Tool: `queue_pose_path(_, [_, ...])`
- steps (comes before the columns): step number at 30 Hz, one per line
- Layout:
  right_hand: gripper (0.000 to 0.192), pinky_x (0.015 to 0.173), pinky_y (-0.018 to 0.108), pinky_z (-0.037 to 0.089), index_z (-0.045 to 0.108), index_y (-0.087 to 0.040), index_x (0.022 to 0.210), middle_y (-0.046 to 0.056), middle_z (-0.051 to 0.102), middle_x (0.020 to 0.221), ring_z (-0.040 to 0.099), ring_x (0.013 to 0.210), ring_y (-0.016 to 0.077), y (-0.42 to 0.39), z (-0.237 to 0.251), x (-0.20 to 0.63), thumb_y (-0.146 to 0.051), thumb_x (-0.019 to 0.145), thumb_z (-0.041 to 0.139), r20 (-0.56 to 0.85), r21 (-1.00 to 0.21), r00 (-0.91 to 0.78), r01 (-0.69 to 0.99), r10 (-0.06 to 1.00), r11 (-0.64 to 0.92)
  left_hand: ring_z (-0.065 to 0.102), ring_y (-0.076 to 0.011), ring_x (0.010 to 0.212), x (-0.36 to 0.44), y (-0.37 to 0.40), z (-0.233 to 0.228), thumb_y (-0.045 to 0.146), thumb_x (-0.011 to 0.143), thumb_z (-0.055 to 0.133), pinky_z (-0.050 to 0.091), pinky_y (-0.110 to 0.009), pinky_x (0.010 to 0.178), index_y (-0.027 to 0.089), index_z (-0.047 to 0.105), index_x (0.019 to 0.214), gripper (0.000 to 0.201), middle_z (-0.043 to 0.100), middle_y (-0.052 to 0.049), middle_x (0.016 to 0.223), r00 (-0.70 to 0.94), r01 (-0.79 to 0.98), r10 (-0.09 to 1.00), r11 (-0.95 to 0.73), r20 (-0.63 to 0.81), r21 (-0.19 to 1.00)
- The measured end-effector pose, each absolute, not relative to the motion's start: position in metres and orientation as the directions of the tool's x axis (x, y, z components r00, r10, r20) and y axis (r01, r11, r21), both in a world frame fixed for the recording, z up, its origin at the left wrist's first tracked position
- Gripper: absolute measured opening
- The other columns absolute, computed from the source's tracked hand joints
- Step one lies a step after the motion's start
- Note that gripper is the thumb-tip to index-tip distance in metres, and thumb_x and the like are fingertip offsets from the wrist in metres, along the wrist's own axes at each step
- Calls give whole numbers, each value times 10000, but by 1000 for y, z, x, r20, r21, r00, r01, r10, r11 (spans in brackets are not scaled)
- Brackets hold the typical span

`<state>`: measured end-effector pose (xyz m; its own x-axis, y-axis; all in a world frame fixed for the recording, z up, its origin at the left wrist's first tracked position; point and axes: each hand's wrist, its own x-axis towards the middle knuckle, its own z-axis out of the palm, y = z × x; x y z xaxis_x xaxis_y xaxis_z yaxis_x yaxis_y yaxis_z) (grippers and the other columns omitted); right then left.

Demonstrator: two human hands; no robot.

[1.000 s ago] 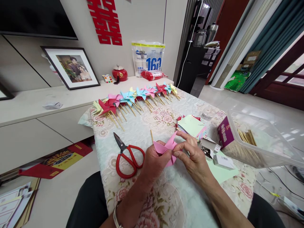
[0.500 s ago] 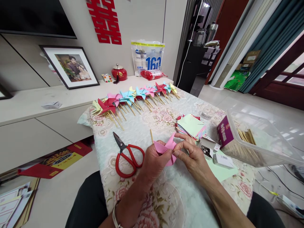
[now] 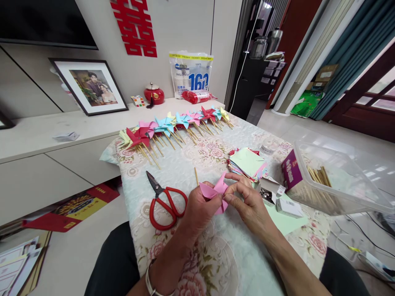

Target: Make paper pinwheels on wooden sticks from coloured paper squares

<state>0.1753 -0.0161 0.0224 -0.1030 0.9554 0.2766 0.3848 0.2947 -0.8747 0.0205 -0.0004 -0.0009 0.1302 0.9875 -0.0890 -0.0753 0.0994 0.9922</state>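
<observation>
- A folded pink paper pinwheel (image 3: 215, 194) was held just above the table, near its front middle, between both hands.
- The left hand (image 3: 200, 209) was closed around the pinwheel's lower left part, thumb pressed on the paper near its centre.
- The right hand (image 3: 249, 204) pinched the pinwheel's centre between thumb and forefinger; the other fingers were curled, one reaching over a raised paper point.
- A thin wooden stick (image 3: 196, 176) rose from behind the left hand, angled away from the person; whether it was joined to the pinwheel could not be told.
- Red-handled scissors (image 3: 164, 202) lay shut on the table just left of the left hand, blades pointing away.
- The table carried a pale floral cloth (image 3: 216, 255).
- A stack of coloured paper squares (image 3: 247, 163), light green on top, lay just beyond the right hand.
- A small open box (image 3: 271, 192) sat right of the right hand, resting on a loose light green sheet (image 3: 286, 222).
- A clear plastic tub (image 3: 336, 181) holding wooden sticks stood at the right edge, with a purple box against its near-left corner.
- A row of finished pinwheels on sticks (image 3: 173, 127), red, pink, blue and yellow, lay along the far edge of the table.
</observation>
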Motion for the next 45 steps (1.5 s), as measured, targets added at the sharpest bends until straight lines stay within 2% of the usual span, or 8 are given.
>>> queue_pose_path(20, [187, 1056, 467, 307, 649, -217, 727, 108, 622, 1249, 483, 1282, 295, -16, 19, 174, -293, 897, 625, 262, -890, -96, 359, 960, 279, 412, -105, 556, 22, 2, -11, 309, 700, 676, 325, -224, 517, 192, 510, 655, 208, 459, 50, 586, 99, -9, 994, 39, -38, 999])
queue_pose_path(26, [167, 1028, 418, 341, 634, -218, 733, 90, 664, 1126, 519, 1249, 269, -16, 18, 172, -268, 891, 617, 242, -904, -85, 343, 966, 257, 402, -101, 546, 22, 0, -8, 290, 692, 676, 315, -221, 503, 195, 498, 647, 207, 443, 56, 576, 103, -9, 993, 60, -59, 998])
queue_pose_path(30, [127, 942, 354, 405, 642, -218, 761, 57, 687, 995, 596, 1110, 241, -18, 19, 170, -264, 878, 626, 236, -911, -69, 332, 969, 246, 408, -102, 557, 22, 0, -4, 292, 683, 674, 325, -219, 506, 189, 517, 652, 191, 461, 50, 592, 101, -14, 992, 82, -80, 997])
queue_pose_path(35, [92, 724, 291, 442, 679, -223, 890, 6, 680, 850, 598, 768, 176, -21, 19, 168, -310, 863, 669, 231, -922, -6, 318, 973, 221, 394, -99, 553, 23, 1, -2, 315, 679, 687, 315, -216, 497, 189, 518, 658, 212, 446, 55, 586, 110, -31, 987, 124, -120, 992])
queue_pose_path(38, [133, 707, 290, 445, 688, -226, 920, 8, 683, 863, 595, 765, 177, -21, 18, 167, -331, 840, 703, 239, -927, 41, 307, 970, 215, 398, -99, 549, 24, 1, -3, 327, 661, 710, 315, -216, 495, 190, 510, 647, 243, 443, 56, 579, 102, -41, 985, 145, -140, 989])
queue_pose_path(41, [340, 768, 311, 470, 662, -236, 1173, 19, 698, 930, 622, 830, 191, -21, 17, 166, -324, 847, 696, 210, -946, 32, 261, 977, 194, 404, -100, 553, 25, 1, -4, 326, 643, 732, 323, -215, 498, 191, 502, 640, 267, 450, 54, 580, 98, -70, 983, 159, -152, 985])
queue_pose_path(43, [526, 773, 320, 480, 557, -232, 1363, 17, 699, 917, 624, 811, 189, -20, 15, 166, -328, 860, 678, 171, -960, 18, 227, 985, 163, 410, -101, 553, 25, 1, -4, 318, 629, 749, 329, -215, 497, 189, 507, 641, 274, 463, 52, 580, 103, -91, 980, 178, -168, 980])
queue_pose_path(45, [619, 767, 324, 485, 485, -209, 1438, 15, 692, 890, 619, 790, 187, -20, 13, 165, -343, 863, 672, 145, -969, 16, 204, 989, 139, 430, -108, 558, 25, 0, -4, 311, 619, 761, 341, -216, 500, 182, 535, 650, 262, 492, 44, 584, 103, -105, 978, 190, -179, 976])
